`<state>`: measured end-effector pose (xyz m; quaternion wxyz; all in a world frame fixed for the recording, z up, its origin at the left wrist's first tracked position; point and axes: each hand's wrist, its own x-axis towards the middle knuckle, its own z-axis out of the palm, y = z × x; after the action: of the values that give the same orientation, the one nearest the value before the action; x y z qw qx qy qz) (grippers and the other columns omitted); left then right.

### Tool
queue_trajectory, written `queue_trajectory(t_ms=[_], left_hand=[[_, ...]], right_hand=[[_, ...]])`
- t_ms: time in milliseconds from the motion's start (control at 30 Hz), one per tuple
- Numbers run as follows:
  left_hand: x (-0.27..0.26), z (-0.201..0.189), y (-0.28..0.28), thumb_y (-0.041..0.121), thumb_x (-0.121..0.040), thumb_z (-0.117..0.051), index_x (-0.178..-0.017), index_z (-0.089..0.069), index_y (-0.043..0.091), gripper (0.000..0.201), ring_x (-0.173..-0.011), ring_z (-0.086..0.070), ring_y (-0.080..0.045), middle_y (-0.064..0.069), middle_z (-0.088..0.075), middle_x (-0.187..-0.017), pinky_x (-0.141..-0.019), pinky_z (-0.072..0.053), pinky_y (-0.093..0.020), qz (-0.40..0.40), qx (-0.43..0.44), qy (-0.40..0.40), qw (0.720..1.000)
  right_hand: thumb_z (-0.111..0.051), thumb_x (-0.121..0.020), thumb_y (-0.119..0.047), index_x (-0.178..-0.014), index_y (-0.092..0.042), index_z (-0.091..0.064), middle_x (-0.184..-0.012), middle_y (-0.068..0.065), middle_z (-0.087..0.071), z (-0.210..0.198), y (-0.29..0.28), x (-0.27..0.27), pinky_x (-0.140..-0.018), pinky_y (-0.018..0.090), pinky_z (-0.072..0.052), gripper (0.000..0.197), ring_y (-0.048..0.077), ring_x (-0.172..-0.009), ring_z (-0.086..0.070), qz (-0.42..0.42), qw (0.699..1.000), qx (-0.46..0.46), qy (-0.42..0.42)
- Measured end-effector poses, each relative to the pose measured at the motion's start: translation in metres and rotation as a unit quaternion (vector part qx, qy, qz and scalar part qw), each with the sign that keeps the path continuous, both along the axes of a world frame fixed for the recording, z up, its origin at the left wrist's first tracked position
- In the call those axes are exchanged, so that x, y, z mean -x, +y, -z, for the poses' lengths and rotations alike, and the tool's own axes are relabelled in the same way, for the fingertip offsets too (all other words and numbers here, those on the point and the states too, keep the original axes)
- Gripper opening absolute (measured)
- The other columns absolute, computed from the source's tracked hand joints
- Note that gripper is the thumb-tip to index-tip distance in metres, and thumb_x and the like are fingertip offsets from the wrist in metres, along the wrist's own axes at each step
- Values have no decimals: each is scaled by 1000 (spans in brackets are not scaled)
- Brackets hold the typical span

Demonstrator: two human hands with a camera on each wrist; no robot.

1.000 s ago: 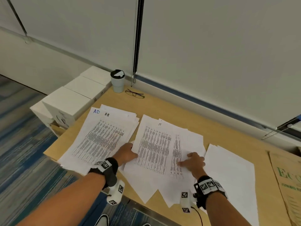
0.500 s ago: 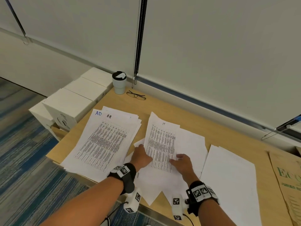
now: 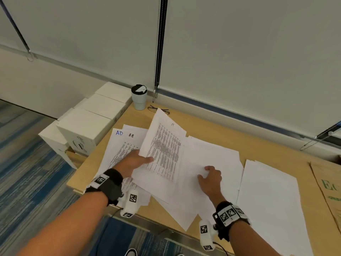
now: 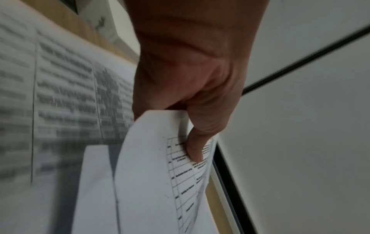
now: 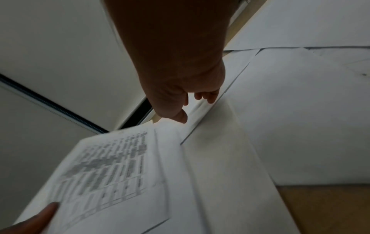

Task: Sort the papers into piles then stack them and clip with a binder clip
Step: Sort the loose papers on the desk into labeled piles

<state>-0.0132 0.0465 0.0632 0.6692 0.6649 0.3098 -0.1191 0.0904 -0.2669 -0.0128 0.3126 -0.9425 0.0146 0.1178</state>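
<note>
Left hand (image 3: pixel 135 160) pinches white printed table sheets marked FT (image 3: pixel 164 150), tilted above light wooden desk (image 3: pixel 230 134), evidently for squaring | Right hand (image 3: pixel 210 179), fingers curled, pins blank white sheets (image 3: pixel 217 159) (middle pile) | Binder clip unseen.

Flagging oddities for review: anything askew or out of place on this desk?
The middle pile is fanned out unevenly, with corners hanging past the desk front edge. The left hand holds the printed sheet tilted up. No binder clip is visible.
</note>
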Motion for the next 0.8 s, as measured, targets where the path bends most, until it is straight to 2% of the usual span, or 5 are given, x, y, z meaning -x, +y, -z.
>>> queue_trajectory(t_ms=[233, 400, 567, 667, 800], left_hand=[[39, 9, 102, 3, -85, -82, -129, -67, 4, 46, -107, -68, -31, -12, -72, -119, -94, -53, -42, -37, -77, 28, 996], [60, 54, 123, 1, -75, -88, -124, -63, -2, 55, -109, -68, -37, -19, -70, -125, -96, -57, -51, -53, -178, 82, 979], [70, 61, 102, 14, -74, -90, -129, -42, 6, 74, -115, -58, -39, -13, -53, -123, -91, -55, -49, -60, -314, 104, 942], [64, 50, 80, 19, -67, -92, -134, -43, 10, 83, -124, -48, -43, -18, -41, -137, -102, -50, -57, -65, -438, 88, 893], [42, 44, 34, 18, -76, -85, -134, -53, 16, 66, -131, -43, -36, -12, -38, -141, -108, -46, -49, 33, -462, -6, 886]], right_hand=[[-63, -95, -21, -149, -11, -46, -155, 15, -36, 14, 25, 36, -118, 46, -34, 58, 36, -145, -35, -214, 972, 94, -35], [-54, -101, -21, -152, -15, -43, -161, 12, -32, 13, 36, 50, -118, 47, -34, 52, 33, -148, -33, -230, 964, 129, -45], [-55, -98, -19, -152, -13, -43, -149, 8, -46, 10, 34, 51, -113, 42, -43, 56, 29, -135, -46, -241, 959, 138, -60], [-58, -94, -27, -154, -16, -41, -140, 4, -52, 7, 32, 54, -106, 41, -48, 63, 26, -124, -51, -255, 952, 154, -76], [-57, -97, -29, -152, -17, -46, -133, 5, -58, 9, 25, 63, -109, 40, -45, 57, 24, -123, -52, -256, 958, 124, -44]])
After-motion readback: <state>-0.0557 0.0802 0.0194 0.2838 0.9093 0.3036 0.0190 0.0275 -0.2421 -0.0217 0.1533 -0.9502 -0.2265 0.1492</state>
